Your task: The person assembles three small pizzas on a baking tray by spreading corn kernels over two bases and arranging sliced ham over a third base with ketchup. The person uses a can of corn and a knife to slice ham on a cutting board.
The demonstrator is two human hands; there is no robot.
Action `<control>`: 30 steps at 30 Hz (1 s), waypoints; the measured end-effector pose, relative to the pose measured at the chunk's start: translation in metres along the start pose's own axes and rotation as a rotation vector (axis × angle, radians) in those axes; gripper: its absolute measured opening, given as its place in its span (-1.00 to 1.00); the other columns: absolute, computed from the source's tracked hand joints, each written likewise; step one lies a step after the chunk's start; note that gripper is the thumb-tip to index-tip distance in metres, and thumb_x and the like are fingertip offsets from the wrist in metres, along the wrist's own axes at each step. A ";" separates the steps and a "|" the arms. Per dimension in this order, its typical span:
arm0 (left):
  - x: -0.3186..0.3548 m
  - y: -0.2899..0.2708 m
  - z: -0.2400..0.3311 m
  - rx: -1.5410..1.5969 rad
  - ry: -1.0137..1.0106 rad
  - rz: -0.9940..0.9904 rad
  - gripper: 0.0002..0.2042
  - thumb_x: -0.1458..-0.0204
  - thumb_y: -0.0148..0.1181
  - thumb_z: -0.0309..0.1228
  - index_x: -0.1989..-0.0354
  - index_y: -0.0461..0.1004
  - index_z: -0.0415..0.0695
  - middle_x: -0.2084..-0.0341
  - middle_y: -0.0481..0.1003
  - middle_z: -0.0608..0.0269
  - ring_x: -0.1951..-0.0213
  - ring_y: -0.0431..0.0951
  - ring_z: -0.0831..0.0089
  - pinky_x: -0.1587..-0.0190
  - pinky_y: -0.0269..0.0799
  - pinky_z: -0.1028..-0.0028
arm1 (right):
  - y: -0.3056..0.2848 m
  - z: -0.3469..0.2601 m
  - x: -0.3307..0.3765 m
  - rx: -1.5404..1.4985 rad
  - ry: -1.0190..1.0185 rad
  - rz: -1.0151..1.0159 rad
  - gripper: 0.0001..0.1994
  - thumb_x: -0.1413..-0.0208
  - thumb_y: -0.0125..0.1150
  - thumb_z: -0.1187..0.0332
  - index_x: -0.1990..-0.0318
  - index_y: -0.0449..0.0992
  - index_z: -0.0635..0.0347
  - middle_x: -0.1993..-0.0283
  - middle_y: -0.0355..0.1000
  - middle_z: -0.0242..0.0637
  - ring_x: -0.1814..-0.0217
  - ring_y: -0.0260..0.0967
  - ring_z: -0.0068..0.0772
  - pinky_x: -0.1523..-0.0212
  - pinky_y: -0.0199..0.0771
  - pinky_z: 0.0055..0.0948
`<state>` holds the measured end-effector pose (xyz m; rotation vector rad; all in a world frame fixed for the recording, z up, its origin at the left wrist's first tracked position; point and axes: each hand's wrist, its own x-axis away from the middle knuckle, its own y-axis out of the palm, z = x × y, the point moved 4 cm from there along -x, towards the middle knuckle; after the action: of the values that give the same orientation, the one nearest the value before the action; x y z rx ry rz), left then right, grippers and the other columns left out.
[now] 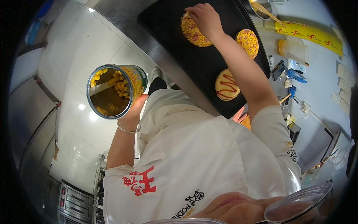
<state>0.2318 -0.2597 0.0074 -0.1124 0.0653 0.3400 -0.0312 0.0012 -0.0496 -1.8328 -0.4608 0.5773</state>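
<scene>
My left hand (pixel 133 112) is wrapped round an opened can (pixel 138 76) with a green and yellow label. The can is tilted, its mouth showing loose corn kernels (pixel 121 86) and a pale strip I cannot identify. Over a black baking tray (pixel 175 61), my right hand (pixel 204 19) has its fingers bent together at the far edge of a round pizza base (pixel 195 34) covered in corn and pink bits. Whatever is in those fingertips is hidden. A second topped base (pixel 247 43) lies to the right. Nearer, another base (pixel 226 86) carries only zigzag red-brown sauce.
The tray rests on a steel counter (pixel 143 46). Right of it are a metal bowl (pixel 261 9) with a wooden-handled utensil, a yellow film roll (pixel 309 36), a clear container (pixel 294 51), a phone (pixel 278 70) and blue gloves (pixel 297 75). Pink sausages (pixel 239 115) lie near the tray's close corner.
</scene>
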 end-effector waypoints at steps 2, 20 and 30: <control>-0.002 0.000 0.002 -0.008 0.019 -0.014 -0.24 0.07 0.60 -0.24 -0.28 0.34 -0.25 -0.19 0.44 0.16 -0.13 0.49 0.28 -0.15 0.52 0.35 | 0.020 -0.002 -0.017 0.081 -0.109 -0.178 -0.85 -0.19 0.20 0.37 0.15 0.65 0.06 0.11 0.55 -0.31 -0.02 0.44 -0.29 -0.08 0.40 -0.28; -0.004 -0.006 -0.002 -0.005 0.069 0.112 -0.38 -0.01 0.54 -0.16 -0.18 0.47 -0.20 -0.06 0.52 0.23 -0.05 0.53 0.31 -0.08 0.51 0.37 | 0.021 0.009 -0.057 0.100 0.158 -0.594 -0.84 -0.18 0.26 0.33 0.13 0.67 0.06 0.14 0.65 -0.25 0.09 0.61 -0.12 0.03 0.54 -0.19; -0.007 -0.005 0.001 0.061 0.032 0.101 -0.34 0.04 0.58 -0.22 -0.21 0.43 -0.19 -0.03 0.53 0.24 -0.01 0.56 0.31 -0.09 0.53 0.37 | -0.010 0.034 0.017 -0.106 0.154 0.087 -0.79 -0.21 0.31 0.32 0.03 0.69 0.03 -0.03 0.60 -0.24 -0.16 0.47 -0.17 -0.18 0.48 -0.30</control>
<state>0.2264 -0.2665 0.0094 -0.0538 0.1133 0.4372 -0.0373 0.0397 -0.0523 -1.9900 -0.3147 0.4737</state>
